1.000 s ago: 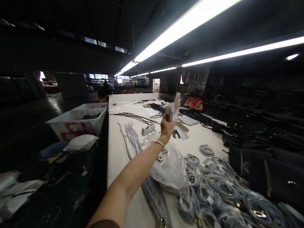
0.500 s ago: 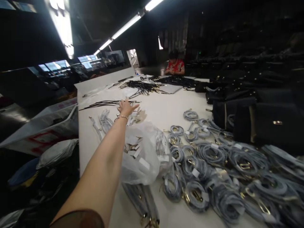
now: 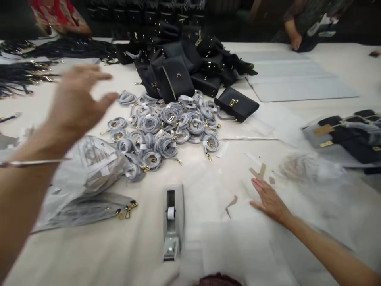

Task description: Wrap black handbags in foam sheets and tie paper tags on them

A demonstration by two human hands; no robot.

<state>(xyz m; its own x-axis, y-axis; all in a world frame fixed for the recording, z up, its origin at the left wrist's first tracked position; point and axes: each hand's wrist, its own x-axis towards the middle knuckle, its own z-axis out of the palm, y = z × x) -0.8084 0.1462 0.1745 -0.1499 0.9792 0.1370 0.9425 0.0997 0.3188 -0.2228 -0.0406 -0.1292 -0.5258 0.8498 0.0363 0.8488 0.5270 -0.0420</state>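
Note:
My left hand (image 3: 79, 101) is raised over the left of the table, fingers and thumb apart, blurred, with nothing visible in it. Below it lies a clear plastic bag (image 3: 98, 159) with white slips, beside wrapped grey straps (image 3: 86, 210) with gold clasps. My right hand (image 3: 270, 200) is low over the table at the right, its thumb apart from the fingers. Its fingertips are at some brown paper scraps (image 3: 258, 171). Between the hands stands a grey tape dispenser (image 3: 174, 222). Coiled grey straps (image 3: 166, 145) lie heaped beyond it.
Black bags (image 3: 178, 75) are piled at the back centre, one black bag (image 3: 237, 104) lying nearer. Grey sheets (image 3: 300, 75) lie back right. More black bags (image 3: 354, 137) and crumpled plastic (image 3: 312, 171) are at the right. Dark straps (image 3: 74, 49) lie back left. Two people are across the table.
The view has swung right and down. My left hand, earlier reaching far over the table near dark cords, is now closer and raised. My right hand, the dispenser and the grey sheets have come into view.

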